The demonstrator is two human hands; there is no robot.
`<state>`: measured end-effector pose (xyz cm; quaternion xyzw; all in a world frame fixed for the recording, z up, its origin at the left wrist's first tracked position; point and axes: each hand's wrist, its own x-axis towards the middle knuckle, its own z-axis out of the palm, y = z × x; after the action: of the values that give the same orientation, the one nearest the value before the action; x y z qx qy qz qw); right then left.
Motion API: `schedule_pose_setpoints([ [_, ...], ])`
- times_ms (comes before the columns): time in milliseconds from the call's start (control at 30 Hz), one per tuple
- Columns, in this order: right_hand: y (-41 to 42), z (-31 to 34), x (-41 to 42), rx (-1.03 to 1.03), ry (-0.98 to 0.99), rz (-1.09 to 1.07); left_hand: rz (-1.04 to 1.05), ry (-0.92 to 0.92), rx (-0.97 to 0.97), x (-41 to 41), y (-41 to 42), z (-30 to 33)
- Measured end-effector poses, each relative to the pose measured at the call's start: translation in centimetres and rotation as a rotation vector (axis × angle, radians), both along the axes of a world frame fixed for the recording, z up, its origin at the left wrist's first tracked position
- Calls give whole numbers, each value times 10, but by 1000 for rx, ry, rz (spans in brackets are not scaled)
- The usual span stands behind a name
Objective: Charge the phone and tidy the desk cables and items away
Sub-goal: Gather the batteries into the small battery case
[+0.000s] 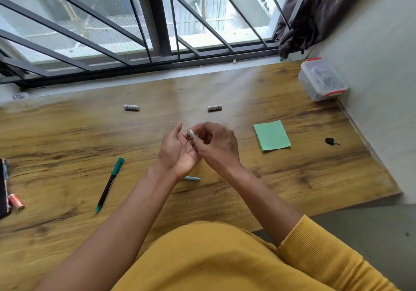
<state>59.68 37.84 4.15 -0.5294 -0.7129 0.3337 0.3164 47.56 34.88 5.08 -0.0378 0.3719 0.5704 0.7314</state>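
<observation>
Centre frame: your right hand (216,143) pinches a small white battery (191,133) over your relaxed, cupped left hand (177,148), apparently gathering it for the lidded box (322,81), upper right.

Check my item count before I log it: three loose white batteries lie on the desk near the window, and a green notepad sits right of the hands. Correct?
Not quite. The head view shows two loose white batteries on the desk, one and another, not three. A third small white cylinder is held in the right hand, off the desk. The green notepad does sit right of the hands.
</observation>
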Motion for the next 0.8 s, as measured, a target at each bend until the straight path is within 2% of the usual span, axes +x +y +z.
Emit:
schedule_pose_setpoints([
  [67, -1, 2, 0, 23, 14, 9, 12, 14, 2, -2, -2, -3],
  [167, 12, 5, 8, 51, 6, -94, 59, 10, -14, -5, -4, -9],
  [267, 32, 6, 25, 30, -108, -166, 121, 14, -18, -8, -5, -12],
  [433, 49, -10, 38, -74, -298, -123, 150, 18, -29, -9, -5, -14],
  [800, 55, -45, 33, -120, -489, -146, 126, 52, -44, -9, -13, -13],
])
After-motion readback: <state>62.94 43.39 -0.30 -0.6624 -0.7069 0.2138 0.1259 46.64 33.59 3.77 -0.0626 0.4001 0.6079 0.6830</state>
